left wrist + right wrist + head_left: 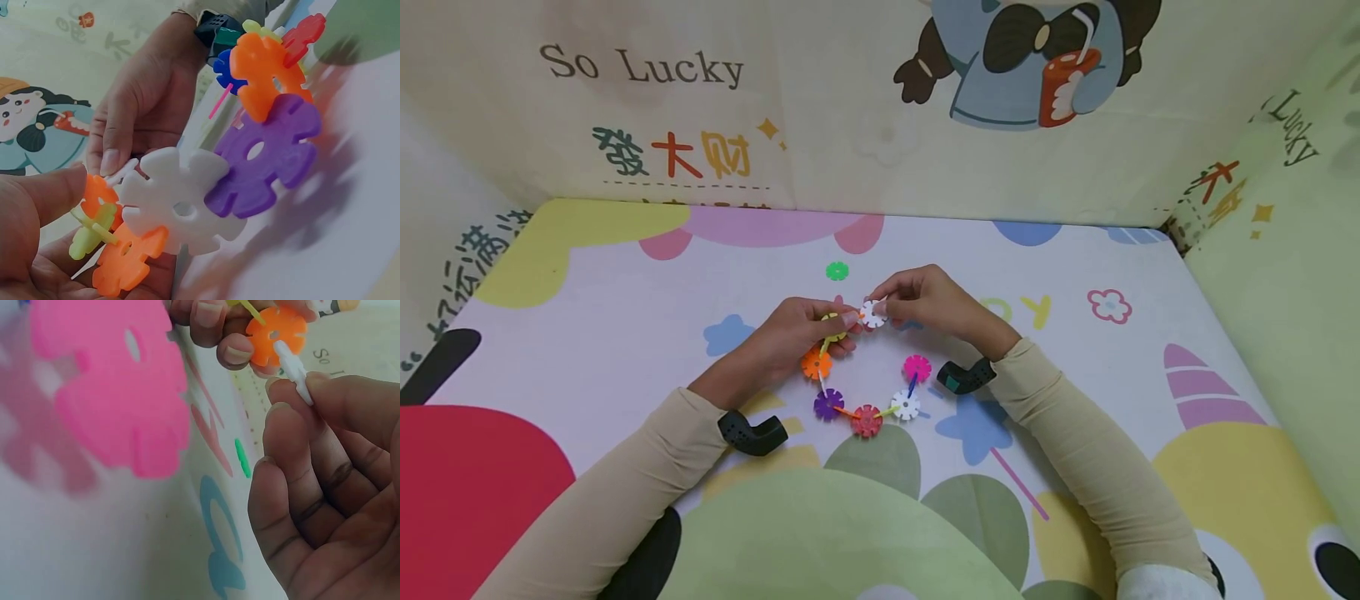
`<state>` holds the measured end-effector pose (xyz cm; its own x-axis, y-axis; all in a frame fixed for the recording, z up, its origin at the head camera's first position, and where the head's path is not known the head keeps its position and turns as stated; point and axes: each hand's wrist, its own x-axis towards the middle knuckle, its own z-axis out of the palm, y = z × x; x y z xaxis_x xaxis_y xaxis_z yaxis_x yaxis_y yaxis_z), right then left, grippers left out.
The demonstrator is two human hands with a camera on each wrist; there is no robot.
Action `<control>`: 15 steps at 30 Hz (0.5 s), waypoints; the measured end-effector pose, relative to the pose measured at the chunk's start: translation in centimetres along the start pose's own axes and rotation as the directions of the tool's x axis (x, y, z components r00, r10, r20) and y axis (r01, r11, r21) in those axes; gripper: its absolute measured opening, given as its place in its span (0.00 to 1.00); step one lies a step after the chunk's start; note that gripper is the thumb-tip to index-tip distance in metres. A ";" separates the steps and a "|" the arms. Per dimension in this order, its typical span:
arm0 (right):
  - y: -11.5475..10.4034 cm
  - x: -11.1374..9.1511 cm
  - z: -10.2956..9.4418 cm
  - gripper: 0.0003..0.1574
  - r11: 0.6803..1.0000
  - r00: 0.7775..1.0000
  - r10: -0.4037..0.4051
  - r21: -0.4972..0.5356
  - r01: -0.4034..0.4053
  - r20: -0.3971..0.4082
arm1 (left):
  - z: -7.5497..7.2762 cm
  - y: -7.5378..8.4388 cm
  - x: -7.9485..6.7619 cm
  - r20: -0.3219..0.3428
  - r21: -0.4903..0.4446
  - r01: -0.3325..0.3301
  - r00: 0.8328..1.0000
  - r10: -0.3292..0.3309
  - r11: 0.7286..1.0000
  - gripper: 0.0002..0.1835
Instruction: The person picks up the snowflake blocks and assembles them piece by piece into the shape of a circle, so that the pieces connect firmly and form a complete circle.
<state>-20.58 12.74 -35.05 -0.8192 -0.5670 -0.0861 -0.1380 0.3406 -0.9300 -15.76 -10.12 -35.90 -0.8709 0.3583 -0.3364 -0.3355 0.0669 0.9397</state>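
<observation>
Notched plastic discs are slotted together in a curved chain: an orange disc [816, 363], a purple disc [828, 404], a red disc [867, 421], a white disc [906, 405], and a pink disc [917, 368] at the near right end, with edge-on discs between them. My left hand [790, 333] grips the chain's other end around a yellow disc [834, 327] and a small orange disc [278, 337]. Between thumb and finger, my right hand [940, 304] pinches a separate-looking white disc [294, 369], its edge right at the orange one.
A loose green disc [837, 271] lies on the table beyond both hands. The printed tabletop [760, 267] meets an upright patterned cloth [835, 150] at the back and sides. A black band with a small camera [966, 377] is on each wrist.
</observation>
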 end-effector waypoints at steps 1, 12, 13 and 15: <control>0.0 0.0 0.0 0.11 1.000 1.000 -0.001 0.002 0.001 0.002 | 0.0 0.0 0.0 0.003 0.001 0.000 1.000 0.000 1.000 0.17; -0.3 -0.1 0.1 0.10 0.999 0.999 -0.032 -0.002 0.032 0.020 | 0.0 -0.1 0.0 0.007 0.008 0.002 1.000 -0.002 1.000 0.17; -0.4 -0.1 0.2 0.10 0.999 0.999 -0.033 -0.003 0.034 0.020 | 0.0 -0.1 0.0 0.008 0.007 -0.001 1.000 0.001 1.000 0.17; -0.5 -0.1 0.2 0.10 0.999 0.999 -0.035 -0.006 0.035 0.019 | 0.0 -0.1 0.0 0.013 0.004 -0.008 1.000 0.008 1.000 0.17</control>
<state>-20.38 12.50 -34.68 -0.8030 -0.5929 -0.0600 -0.1701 0.3246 -0.9304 -15.69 -10.12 -36.00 -0.8687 0.3707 -0.3285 -0.3275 0.0677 0.9424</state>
